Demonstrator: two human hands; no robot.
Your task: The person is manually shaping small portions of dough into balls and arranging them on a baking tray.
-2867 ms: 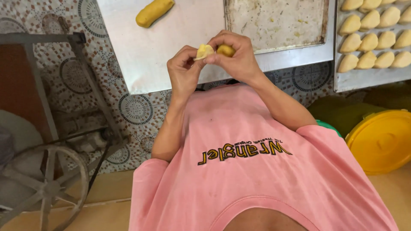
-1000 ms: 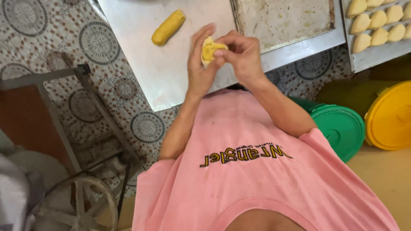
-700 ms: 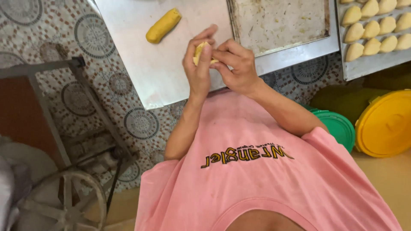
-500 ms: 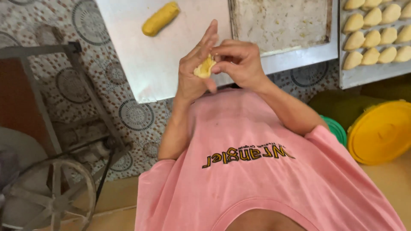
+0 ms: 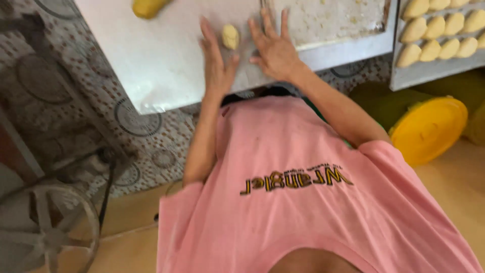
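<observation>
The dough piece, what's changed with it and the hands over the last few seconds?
The small dough piece left both hands and now lies on the white work surface. The left hand and right hand have opened flat beside it. The dough log and the tray of shaped pieces stayed put.

Even, soft daylight; no hard shadows. Pale white bench top [image 5: 166, 65] slightly washed out. Motion blur throughout, strongest at the frame's left edge; hands soft.
</observation>
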